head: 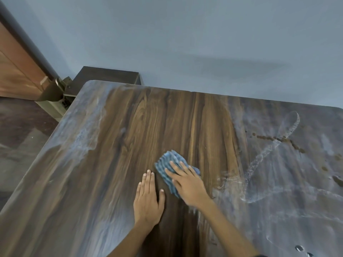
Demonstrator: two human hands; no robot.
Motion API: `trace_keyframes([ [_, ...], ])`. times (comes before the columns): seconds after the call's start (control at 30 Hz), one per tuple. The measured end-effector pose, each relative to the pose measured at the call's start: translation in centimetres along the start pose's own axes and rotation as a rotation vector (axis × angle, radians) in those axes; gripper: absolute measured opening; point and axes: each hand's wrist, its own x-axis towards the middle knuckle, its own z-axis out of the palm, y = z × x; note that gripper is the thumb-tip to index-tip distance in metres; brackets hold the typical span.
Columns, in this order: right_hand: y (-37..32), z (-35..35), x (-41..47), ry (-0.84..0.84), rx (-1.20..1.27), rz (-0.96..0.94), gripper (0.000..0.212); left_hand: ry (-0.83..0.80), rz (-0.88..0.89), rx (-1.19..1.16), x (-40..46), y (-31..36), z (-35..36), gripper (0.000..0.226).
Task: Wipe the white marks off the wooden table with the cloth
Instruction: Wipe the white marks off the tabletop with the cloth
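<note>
The right hand (pixel 187 184) presses flat, fingers spread, on a crumpled blue ribbed cloth (pixel 169 168) near the middle of the wooden table (pixel 130 127), and no readable writing shows on either. The left hand (pixel 147 200) lies palm-down with straight fingers just beside the cloth. A dark clean band runs down the centre, with white marks (pixel 278 182) hazing both sides.

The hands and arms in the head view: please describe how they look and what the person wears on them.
The left hand and right hand are bare, without gloves, rings or a watch. Both forearms are uncovered; only a dark sleeve edge shows at the bottom on the right arm.
</note>
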Motion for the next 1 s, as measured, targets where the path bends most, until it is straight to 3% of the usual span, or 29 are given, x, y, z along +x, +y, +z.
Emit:
trace_keyframes([
  [0.17, 5.8, -1.2, -5.3, 0.056, -0.011, 0.336, 0.046, -0.059, 0.068, 0.028, -0.1, -0.6, -0.2, 0.062],
  [0.33, 5.6, -2.7, -1.8, 0.074, 0.04, 0.621, 0.049, -0.111, 0.132, 0.049, -0.3, -1.2, -0.9, 0.063],
  [0.53, -1.9, 1.4, -3.1, 0.071, 0.009, 0.277, 0.049, -0.182, 0.127, 0.095, -0.2, -1.1, -1.5, 0.064],
  [0.67, -1.9, 3.4, -9.1, 0.07, -0.004, 0.183, 0.047, -0.194, 0.14, 0.107, -0.2, -1.1, -1.5, 0.064],
  [0.8, 2.2, 2.0, -11.7, 0.126, 0.014, 0.303, 0.046, -0.195, 0.138, 0.122, -0.2, -1.2, -1.3, 0.064],
  [1.0, 4.3, -2.0, -5.1, 0.094, 0.094, 0.585, 0.048, -0.226, 0.08, 0.1, -0.6, -0.2, -1.1, 0.061],
])
